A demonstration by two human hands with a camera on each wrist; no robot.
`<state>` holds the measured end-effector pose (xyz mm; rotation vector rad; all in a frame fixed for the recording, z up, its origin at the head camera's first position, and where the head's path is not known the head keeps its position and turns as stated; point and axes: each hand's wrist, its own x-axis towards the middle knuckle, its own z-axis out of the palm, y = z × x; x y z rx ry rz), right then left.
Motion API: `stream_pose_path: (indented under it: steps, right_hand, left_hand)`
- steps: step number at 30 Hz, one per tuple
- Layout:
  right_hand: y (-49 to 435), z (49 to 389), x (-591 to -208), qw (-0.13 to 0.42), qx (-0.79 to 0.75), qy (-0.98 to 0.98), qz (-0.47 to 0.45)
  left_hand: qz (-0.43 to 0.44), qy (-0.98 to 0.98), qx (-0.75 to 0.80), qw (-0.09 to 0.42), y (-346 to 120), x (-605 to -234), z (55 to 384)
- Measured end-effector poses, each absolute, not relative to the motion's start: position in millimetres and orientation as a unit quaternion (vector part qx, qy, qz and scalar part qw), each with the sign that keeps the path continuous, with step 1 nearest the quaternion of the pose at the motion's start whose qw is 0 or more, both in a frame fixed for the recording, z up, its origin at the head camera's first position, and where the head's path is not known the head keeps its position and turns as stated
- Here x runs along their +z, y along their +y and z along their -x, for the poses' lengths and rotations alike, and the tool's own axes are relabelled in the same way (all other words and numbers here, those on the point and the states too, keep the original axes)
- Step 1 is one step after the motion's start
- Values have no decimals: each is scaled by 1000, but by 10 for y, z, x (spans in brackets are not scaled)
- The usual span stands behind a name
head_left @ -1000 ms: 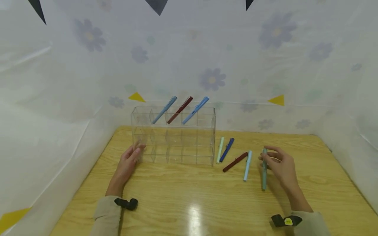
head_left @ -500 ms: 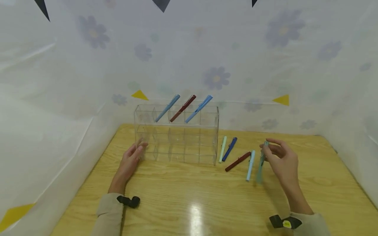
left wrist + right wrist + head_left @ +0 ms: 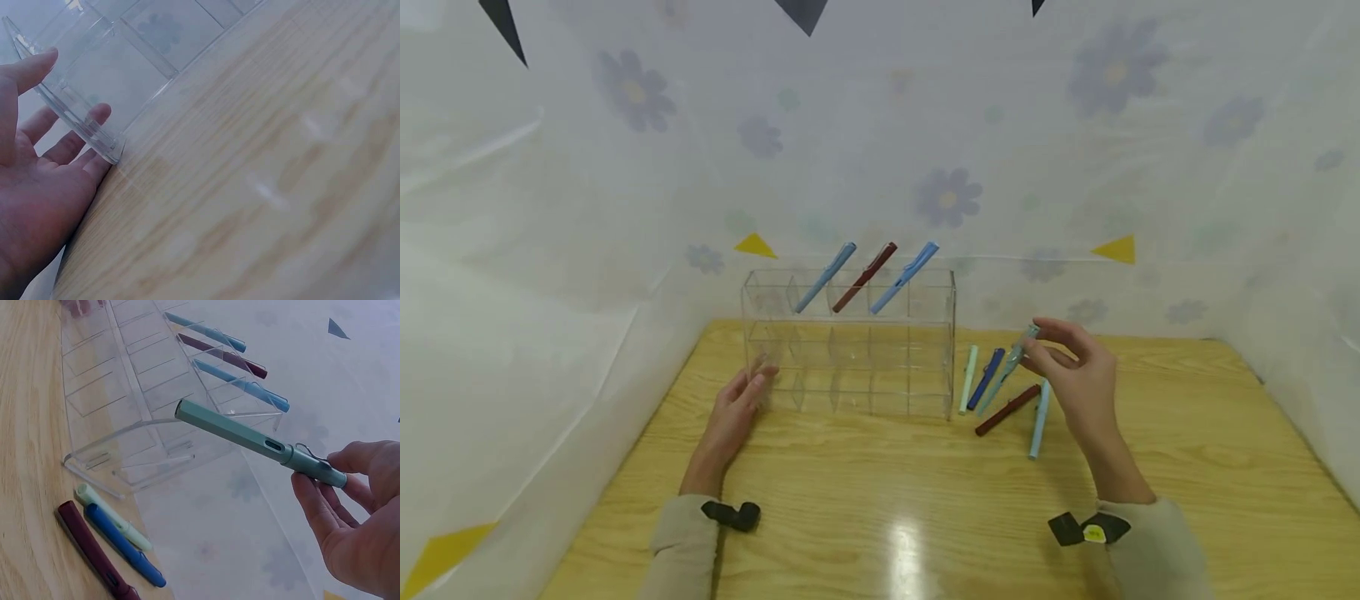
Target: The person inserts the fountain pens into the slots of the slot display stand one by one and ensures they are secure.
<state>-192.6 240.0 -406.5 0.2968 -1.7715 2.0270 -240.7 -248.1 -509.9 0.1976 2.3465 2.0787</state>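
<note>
A clear acrylic pen rack (image 3: 850,321) with tiers of compartments stands on the table. Three pens lean in its top tier: a grey-blue pen (image 3: 826,277), a dark red pen (image 3: 865,277) and a light blue pen (image 3: 906,277). My left hand (image 3: 735,408) holds the rack's lower left side, its thumb (image 3: 34,72) and fingers about the side panel. To the right of the rack, my right hand (image 3: 1078,379) pinches a green fountain pen (image 3: 231,430) by its clip end. The pen's other end points toward the rack, above the table.
Beside the rack's right end lie a pale green pen (image 3: 969,380), a dark blue pen (image 3: 986,379), another dark red pen (image 3: 1007,410) and a pale blue pen (image 3: 1039,421). A flowered white sheet (image 3: 865,125) encloses the wooden table (image 3: 820,500) at back and sides.
My right hand has lifted the green pen off the table and carried it left toward the rack, tilting it. The left hand stays at the rack's side.
</note>
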Motion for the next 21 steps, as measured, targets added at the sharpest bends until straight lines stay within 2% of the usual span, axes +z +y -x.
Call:
stream_pose_path:
  steps: [21]
  right_hand:
    - [1691, 2295, -3791, 239, 770, -575, -143]
  left_hand:
    - [-62, 748, 661, 9, -2483, -5108, 2415]
